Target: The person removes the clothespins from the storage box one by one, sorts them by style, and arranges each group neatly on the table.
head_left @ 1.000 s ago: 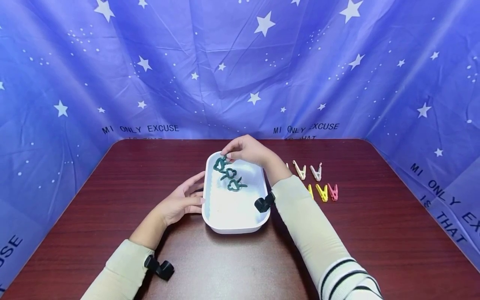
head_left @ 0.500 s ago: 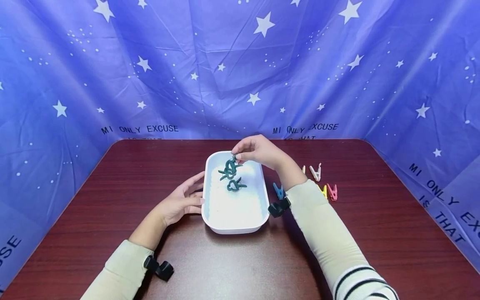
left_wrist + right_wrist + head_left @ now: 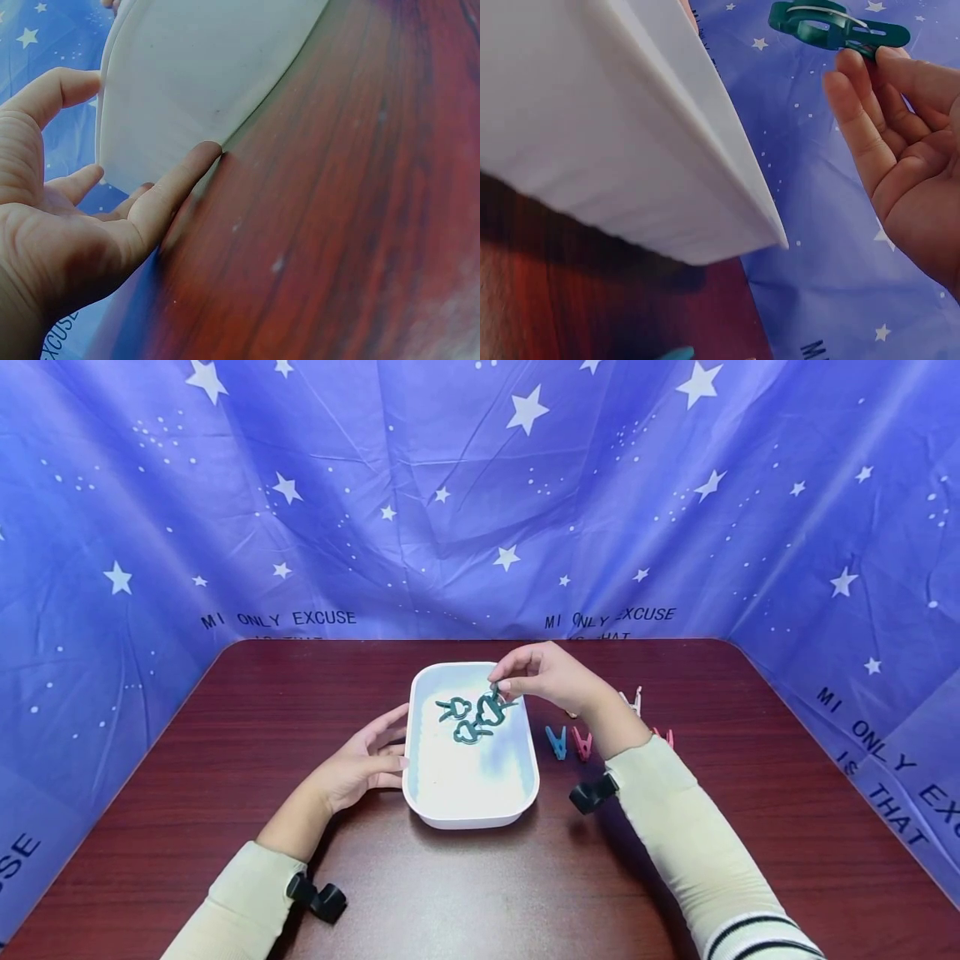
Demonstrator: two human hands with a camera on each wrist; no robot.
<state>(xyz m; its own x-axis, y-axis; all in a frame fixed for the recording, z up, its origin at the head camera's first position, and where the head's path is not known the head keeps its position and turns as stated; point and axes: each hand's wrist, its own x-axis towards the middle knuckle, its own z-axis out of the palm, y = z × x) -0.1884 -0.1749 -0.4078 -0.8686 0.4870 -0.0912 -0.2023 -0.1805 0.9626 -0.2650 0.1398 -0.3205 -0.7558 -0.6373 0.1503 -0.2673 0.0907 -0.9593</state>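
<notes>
Over the far right part of a white tray point(image 3: 471, 797), my right hand point(image 3: 551, 677) pinches a dark green plant clip point(image 3: 491, 710) by one handle. In the right wrist view that clip point(image 3: 821, 24) shows a rounded loop, a wire spring and a slotted handle. Two more green clips lie in the tray: one toward the left point(image 3: 456, 708), the other nearer the middle point(image 3: 468, 732). My left hand point(image 3: 360, 768) touches the tray's left side with fingers spread; in the left wrist view the fingertips point(image 3: 206, 150) rest against the outer wall near its bottom edge.
Right of the tray, a blue clothespin point(image 3: 556, 742) and a pink clothespin point(image 3: 582, 743) lie on the dark red wooden table point(image 3: 225, 735). Farther right, a white clothespin point(image 3: 637, 700) and another pink one point(image 3: 667, 737) are partly behind the right arm. A starry blue curtain point(image 3: 450, 527) hangs behind.
My right hand has carried the green clip rightward across the tray. Its arm now uncovers the blue and nearer pink clothespins and hides the yellow ones. The left hand stays put.
</notes>
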